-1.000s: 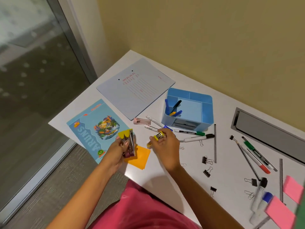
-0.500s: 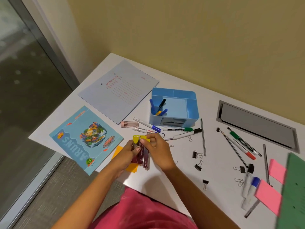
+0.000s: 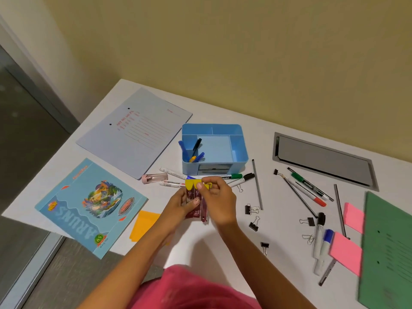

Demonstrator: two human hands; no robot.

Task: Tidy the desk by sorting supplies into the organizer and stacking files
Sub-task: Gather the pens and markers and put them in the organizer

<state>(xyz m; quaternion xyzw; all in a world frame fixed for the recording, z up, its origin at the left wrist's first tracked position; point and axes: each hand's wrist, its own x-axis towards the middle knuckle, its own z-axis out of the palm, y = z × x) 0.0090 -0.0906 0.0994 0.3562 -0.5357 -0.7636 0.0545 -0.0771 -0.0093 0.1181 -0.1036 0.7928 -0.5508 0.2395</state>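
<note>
My left hand [image 3: 181,202] and my right hand [image 3: 217,200] both grip a bunch of maroon sticks with yellow tops [image 3: 196,197] just above the white desk [image 3: 223,237], in front of the blue organizer [image 3: 239,148]. The left hand holds the maroon bodies; right-hand fingers pinch the yellow tops. The organizer's left compartment has blue and black pens [image 3: 194,151]. Loose markers [image 3: 234,176] lie right beyond my hands. A pale blue file [image 3: 136,132] lies far left, a green file [image 3: 388,253] at the right edge.
A blue notebook [image 3: 89,208] overhangs the near left desk edge beside an orange sticky pad [image 3: 143,224]. Binder clips [image 3: 253,219], pencils, markers [image 3: 310,188], pink sticky pads [image 3: 345,250] and correction pens are scattered at right. A grey cable hatch [image 3: 323,157] sits by the wall.
My right hand came over from the markers to the bunch in my left hand and now pinches its yellow tops. The view shifted right, bringing the green file into sight.
</note>
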